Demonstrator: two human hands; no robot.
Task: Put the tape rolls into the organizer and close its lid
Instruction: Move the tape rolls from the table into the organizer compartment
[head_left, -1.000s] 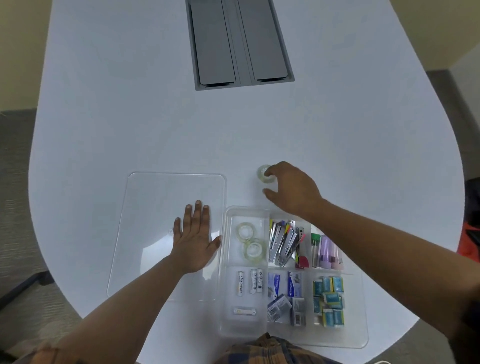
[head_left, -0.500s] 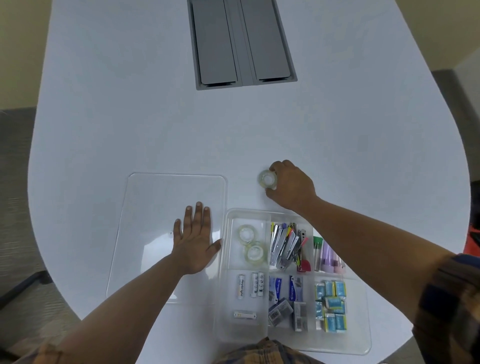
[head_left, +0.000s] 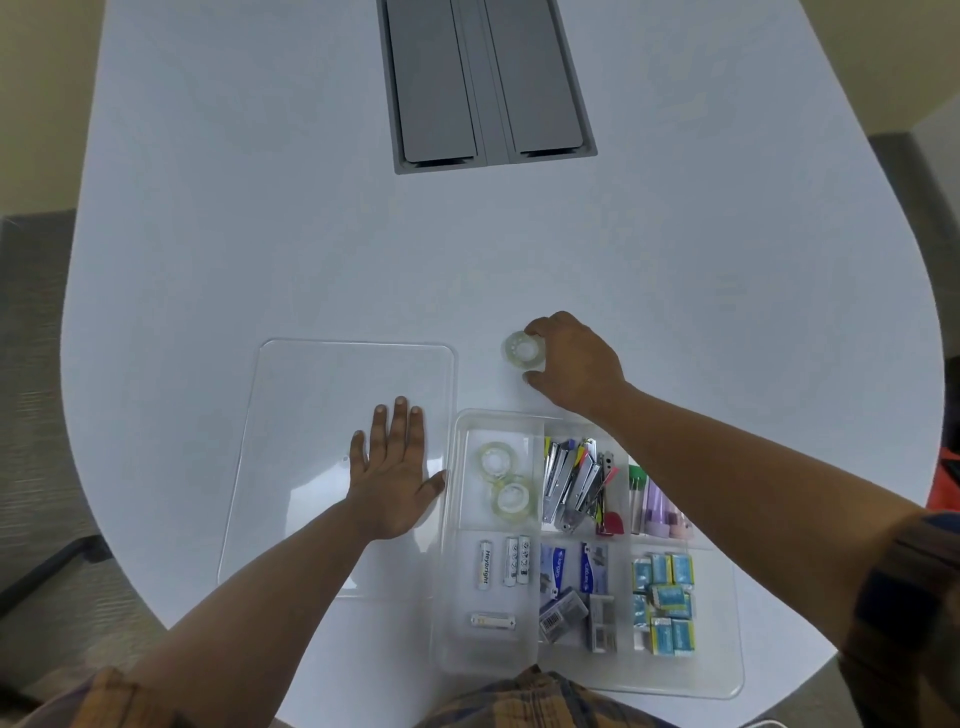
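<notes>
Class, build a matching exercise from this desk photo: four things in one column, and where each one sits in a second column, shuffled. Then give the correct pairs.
Things
1. left hand
2. loose tape roll
3. batteries
4. staplers

Places
A. organizer compartment right of the two stored tape rolls
B. flat on the clear lid
C. on the table, gripped by the right hand
D. compartment just below the stored tape rolls

Pairs: 1-B, 2-C, 3-D, 4-A

Your right hand (head_left: 576, 364) gripped a tape roll (head_left: 523, 351), seemingly just off the table (head_left: 675, 286); your left hand (head_left: 390, 480) lay flat on the lid (head_left: 311, 415) beside the organizer (head_left: 727, 686).
</notes>
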